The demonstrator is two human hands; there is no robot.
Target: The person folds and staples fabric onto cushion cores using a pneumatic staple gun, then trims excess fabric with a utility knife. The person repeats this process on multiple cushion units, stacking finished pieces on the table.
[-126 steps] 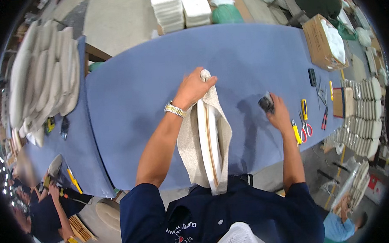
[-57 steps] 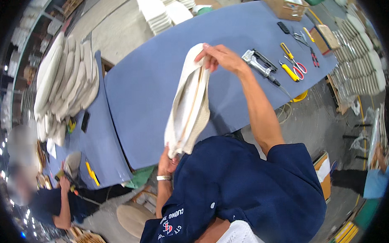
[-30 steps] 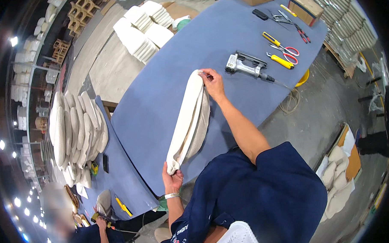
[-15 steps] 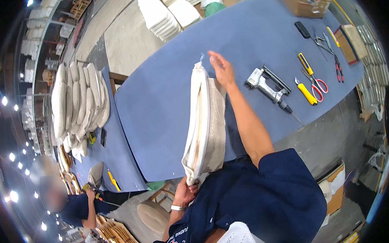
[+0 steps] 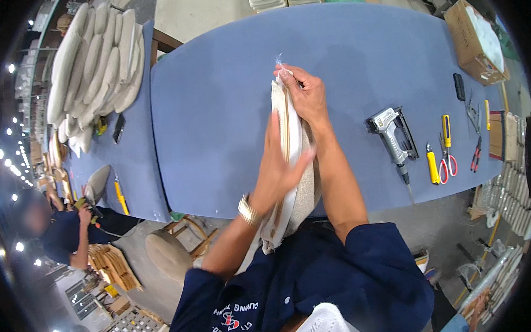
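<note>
We hold cushion cover (image 5: 295, 165) upright, frame centre | left hand (image 5: 277, 168) flat, right hand (image 5: 307, 97) pinching top | stapler (image 5: 391, 133) untouched on bench (image 5: 216, 97)

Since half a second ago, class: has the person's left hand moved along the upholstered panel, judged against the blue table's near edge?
Yes. The left hand has climbed from the panel's bottom end, below the blue table's near edge, to press its side above that edge.

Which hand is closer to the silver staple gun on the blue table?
Right. The right hand grips the top of the cushion piece, on the side toward the staple gun; the left hand presses the piece's far side.
</note>
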